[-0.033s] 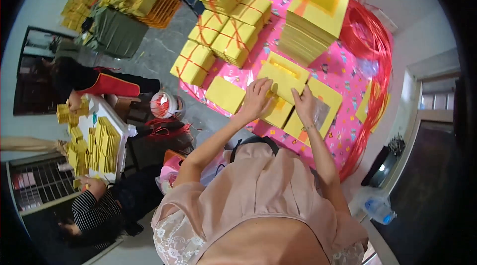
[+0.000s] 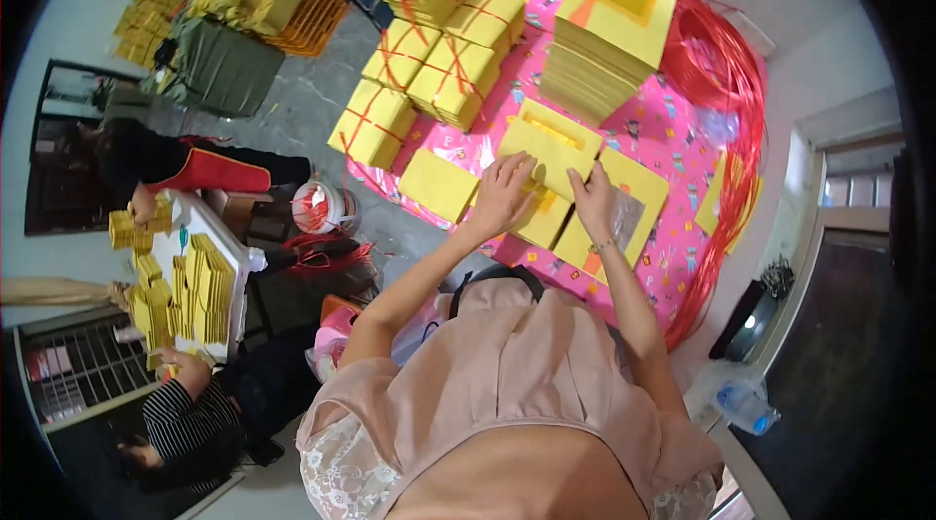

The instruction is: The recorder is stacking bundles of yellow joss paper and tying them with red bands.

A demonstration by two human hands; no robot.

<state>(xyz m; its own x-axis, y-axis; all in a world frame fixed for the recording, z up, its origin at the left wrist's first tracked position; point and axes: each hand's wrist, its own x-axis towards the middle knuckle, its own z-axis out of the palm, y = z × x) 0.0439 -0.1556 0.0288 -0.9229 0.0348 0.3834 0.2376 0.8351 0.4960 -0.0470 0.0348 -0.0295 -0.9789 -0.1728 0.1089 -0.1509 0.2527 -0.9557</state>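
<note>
A yellow paper sheet (image 2: 558, 167) with a rectangular cut-out lies in front of me, over other yellow pieces on the table. My left hand (image 2: 504, 193) has its fingers bent over the left edge of that sheet. At its right edge, my right hand (image 2: 595, 203) grips with thumb and fingers. The undersides of both grips are hidden. Below the hands is a yellow panel (image 2: 539, 222), and to the right another yellow panel (image 2: 577, 245) partly lies under my right wrist, beside a clear plastic piece (image 2: 625, 213). A plain yellow piece (image 2: 437, 186) rests to the left.
Behind stands a tall stack of yellow sheets (image 2: 600, 77), with red-tied yellow bundles (image 2: 458, 77) to its left. Red ribbon strands (image 2: 751, 130) hang along the pink patterned table cover's (image 2: 673, 145) right side. At left, two people work at a white table (image 2: 222, 228); a white bucket (image 2: 322, 206) stands between.
The view has shifted slightly. Both hands keep nearly the same place on the yellow paper sheet, the right hand's fingers a little more bent.
</note>
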